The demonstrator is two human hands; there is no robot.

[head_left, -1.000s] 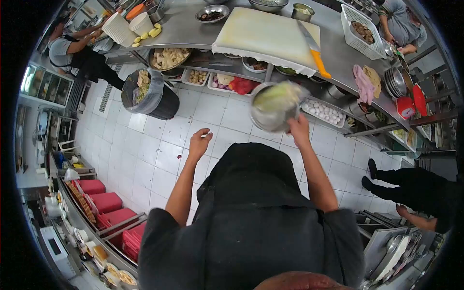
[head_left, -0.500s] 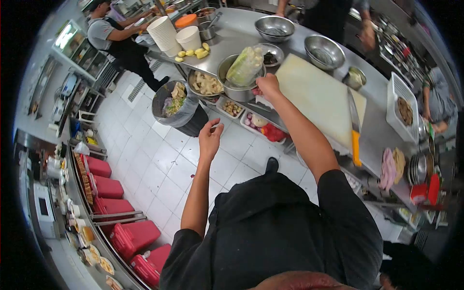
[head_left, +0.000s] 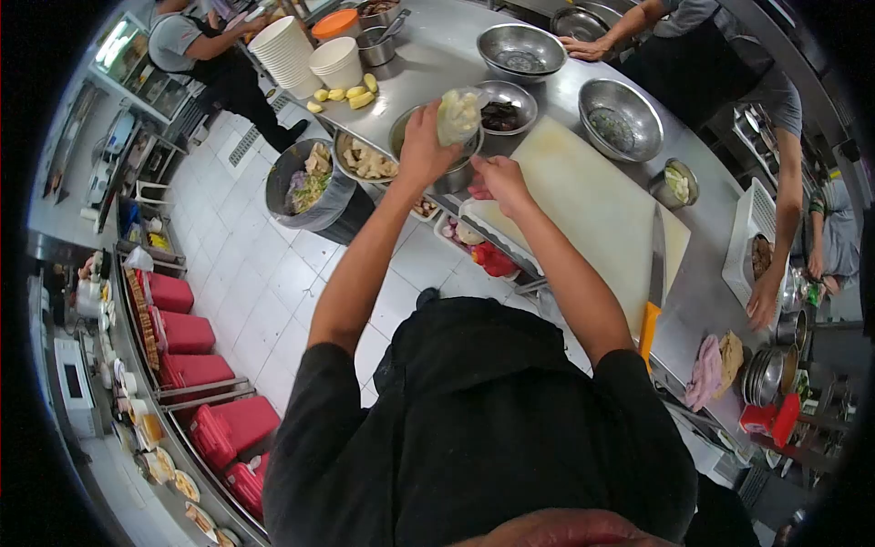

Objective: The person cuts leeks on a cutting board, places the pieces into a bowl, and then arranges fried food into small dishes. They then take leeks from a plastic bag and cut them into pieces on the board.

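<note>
Left hand (head_left: 427, 150): fingers closed around the left side of a plastic-wrapped cabbage (head_left: 458, 117), which is at the mouth of a metal pot (head_left: 454, 179). Right hand (head_left: 501, 182): fingers curled, grasping the pot at its near right rim. Pot is at the near edge of the steel table (head_left: 415, 75), left of the white cutting board (head_left: 574, 214). Orange-handled knife (head_left: 658, 264) lies on the board's right side. Bowl of dark food (head_left: 501, 111): just beyond the pot, to the right.

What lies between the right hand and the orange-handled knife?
The head view shows a stretch of white cutting board between the right hand and the knife.
</note>
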